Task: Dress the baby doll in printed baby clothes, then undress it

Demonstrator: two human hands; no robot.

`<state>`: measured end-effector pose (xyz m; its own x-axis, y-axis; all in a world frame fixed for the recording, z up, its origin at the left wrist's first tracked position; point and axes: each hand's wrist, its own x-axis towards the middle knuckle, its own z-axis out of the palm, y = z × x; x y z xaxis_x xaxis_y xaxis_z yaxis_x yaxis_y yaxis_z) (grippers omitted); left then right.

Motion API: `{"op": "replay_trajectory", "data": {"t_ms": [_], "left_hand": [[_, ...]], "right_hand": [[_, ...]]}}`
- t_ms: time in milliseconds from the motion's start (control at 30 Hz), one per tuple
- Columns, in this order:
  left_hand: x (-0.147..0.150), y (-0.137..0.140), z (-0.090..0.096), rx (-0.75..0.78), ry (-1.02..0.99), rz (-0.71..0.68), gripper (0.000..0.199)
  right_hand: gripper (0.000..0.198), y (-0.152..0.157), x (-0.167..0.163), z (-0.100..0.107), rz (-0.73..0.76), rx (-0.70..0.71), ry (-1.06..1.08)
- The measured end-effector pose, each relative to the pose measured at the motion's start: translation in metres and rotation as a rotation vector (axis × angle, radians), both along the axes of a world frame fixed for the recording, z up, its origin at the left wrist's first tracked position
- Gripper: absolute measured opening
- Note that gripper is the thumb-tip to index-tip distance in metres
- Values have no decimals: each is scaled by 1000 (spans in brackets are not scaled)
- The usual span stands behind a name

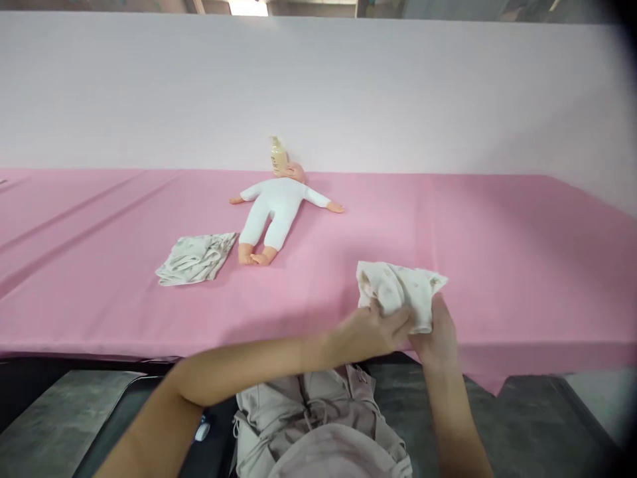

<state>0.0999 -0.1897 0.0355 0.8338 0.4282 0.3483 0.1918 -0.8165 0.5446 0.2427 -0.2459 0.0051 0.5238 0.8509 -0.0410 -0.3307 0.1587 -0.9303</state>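
Observation:
A small white cloth garment with a faint pattern is bunched between both my hands, above the near right part of the pink-covered table. My left hand reaches across and grips its lower edge, fingers closed on the fabric. On the garment's right side, my right hand holds it with the thumb up along the edge. Which piece of clothing it is cannot be made out. A baby doll in a white bodysuit lies on its back beyond my hands, arms spread. Left of its feet rests a folded patterned cloth.
A pale yellow pump bottle stands behind the doll's head, near the white wall. The pink tablecloth has creases at left and hangs over the front edge. Below the edge, a black tray-like surface shows at lower left.

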Motion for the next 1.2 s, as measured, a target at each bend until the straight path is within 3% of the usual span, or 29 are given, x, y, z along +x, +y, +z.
{"op": "replay_trajectory", "data": {"t_ms": [100,233,333,467,567,633,700,800,933,1067,1200], "left_hand": [[19,-39,-37,347,82,-100,51],[31,-67,-55,501,15,-16,56],[21,-89,-56,462,-5,-38,52],[-9,-112,-55,385,54,-109,51],[-27,-123,-58,317,100,-119,51],[-35,-129,-62,266,123,-127,50],[-41,-134,-65,231,128,-155,49],[-47,-137,-65,214,108,-211,47],[-58,-129,-52,249,80,-237,44],[-70,-108,-36,320,79,-228,42],[-73,-67,-19,316,-7,-99,39]], "right_hand": [[52,-29,17,-7,-179,-84,98],[45,-38,62,-5,-340,32,29],[37,-23,116,-4,-324,94,-57],[28,-6,168,-15,-265,-257,-306],[36,-8,171,-26,-525,-472,-780],[46,-16,162,-32,-677,-459,-1139],[46,-25,151,-37,-623,-364,-1320],[41,-34,140,-46,-408,-316,-1354],[40,-35,150,-52,-521,-319,-1093],[36,-23,160,-28,-566,-260,-896],[23,-6,129,36,-647,-13,-967]]}}
